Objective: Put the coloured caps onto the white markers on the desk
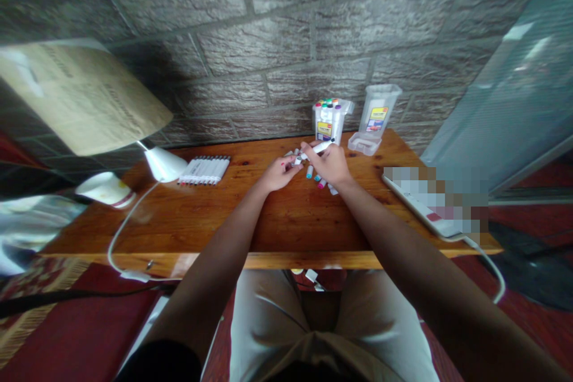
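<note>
Over the middle of the wooden table [192, 221], my two hands are close together. My right hand [332, 164] is closed around a white marker [323, 146], which lies tilted with its dark end pointing up and right. My left hand [280, 174] pinches a small white piece with a grey end, which looks like a marker cap [297, 161], near the marker's lower left end. Several coloured caps, a blue one [310, 172] and a pink one [321, 184] among them, lie below my right hand, which partly hides them.
A clear case of upright markers [330, 122] stands by the wall, beside an open plastic box [380, 110] and its lid [364, 143]. A row of white markers [205, 171] lies left. Also there: a lamp [163, 164], a paper cup [105, 189], and a partly blurred white device [416, 206].
</note>
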A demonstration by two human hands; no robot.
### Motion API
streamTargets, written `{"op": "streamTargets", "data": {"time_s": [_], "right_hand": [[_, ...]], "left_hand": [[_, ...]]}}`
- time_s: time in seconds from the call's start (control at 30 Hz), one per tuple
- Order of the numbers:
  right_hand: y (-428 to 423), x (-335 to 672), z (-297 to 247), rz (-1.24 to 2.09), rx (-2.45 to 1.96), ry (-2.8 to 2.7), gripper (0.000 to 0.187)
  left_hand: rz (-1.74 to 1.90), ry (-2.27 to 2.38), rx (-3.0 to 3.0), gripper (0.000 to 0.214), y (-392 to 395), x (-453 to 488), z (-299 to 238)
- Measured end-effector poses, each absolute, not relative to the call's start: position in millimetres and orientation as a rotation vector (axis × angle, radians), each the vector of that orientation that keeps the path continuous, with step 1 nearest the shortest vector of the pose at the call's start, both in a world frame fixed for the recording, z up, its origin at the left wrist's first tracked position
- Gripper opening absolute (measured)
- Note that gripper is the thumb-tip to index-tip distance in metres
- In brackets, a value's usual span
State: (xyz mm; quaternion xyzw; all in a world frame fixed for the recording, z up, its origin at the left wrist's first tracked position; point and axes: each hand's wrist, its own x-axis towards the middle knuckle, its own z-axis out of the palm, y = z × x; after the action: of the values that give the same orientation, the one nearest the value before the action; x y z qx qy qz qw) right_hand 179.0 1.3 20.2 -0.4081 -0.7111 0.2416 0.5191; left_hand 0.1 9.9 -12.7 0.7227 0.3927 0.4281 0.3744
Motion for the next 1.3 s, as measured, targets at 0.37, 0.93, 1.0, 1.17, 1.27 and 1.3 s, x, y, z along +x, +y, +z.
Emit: {"op": "streamTargets", "data": {"time_s": [0.37, 0.93, 1.0, 1.17, 1.27, 1.3], "right_hand": [[13, 178, 15, 0.682, -0.977, -1.414, 0.047], [4, 178, 19, 0.627, -0.938, -1.620, 0.047], [4, 177, 18, 0.630, -0.923, -1.675, 0.050], [3, 176, 15, 0.624, -0.898, -1.723, 0.050], [4, 177, 15, 0.549, -0.916, -1.666, 0.044], [6, 178, 16, 0.531, -0.934, -1.627, 0.043]], "left_hand": [[1.070, 0.969, 1.764, 0.015, 5, 2, -4], [1.024, 0.992, 1.867, 0.017, 16, -5, -19], [1.007, 0.997, 1.916, 0.017, 17, -5, -19], [0.968, 0.997, 1.970, 0.018, 17, -7, -19], [0.960, 0.996, 1.948, 0.020, 18, -7, -20], [0.964, 0.998, 1.937, 0.020, 19, -7, -21]]}}
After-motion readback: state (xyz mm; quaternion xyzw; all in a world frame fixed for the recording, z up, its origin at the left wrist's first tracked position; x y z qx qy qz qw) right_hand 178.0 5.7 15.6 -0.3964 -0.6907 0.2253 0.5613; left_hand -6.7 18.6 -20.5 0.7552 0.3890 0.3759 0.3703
